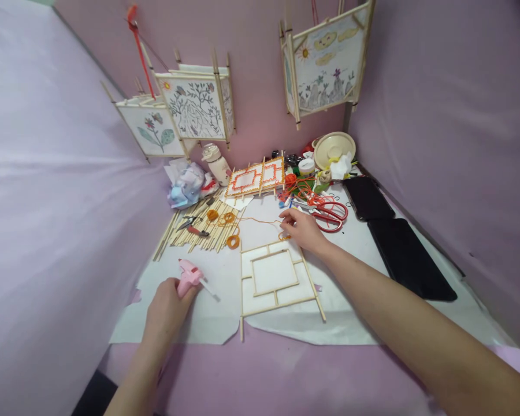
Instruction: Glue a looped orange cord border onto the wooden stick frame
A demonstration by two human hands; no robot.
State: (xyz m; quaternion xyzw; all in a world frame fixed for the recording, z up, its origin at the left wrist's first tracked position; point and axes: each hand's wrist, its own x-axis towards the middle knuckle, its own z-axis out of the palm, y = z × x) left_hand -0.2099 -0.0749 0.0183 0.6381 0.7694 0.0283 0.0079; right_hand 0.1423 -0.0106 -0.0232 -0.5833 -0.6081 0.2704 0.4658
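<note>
My left hand [170,306] is wrapped round the handle of a pink hot glue gun [189,276], with a white glue stick out of its back end. My right hand [302,230] has its fingertips pinched on an orange cord [260,220] behind the frame. The cord runs left to small orange coils [233,241] beside the sticks. Below my right hand lies a wooden stick frame [275,292], flat on white paper, with a smaller rectangle of sticks inside it. My left hand is to the left of this frame, apart from it.
Loose wooden sticks [216,231] lie at left with pliers [195,229] on them. Red-handled scissors [333,216] rest among tangled red cord. An orange-trimmed panel [255,178] leans near a bottle [216,164]. Black phone-like slabs [409,257] lie right. Painted lanterns [329,60] hang above.
</note>
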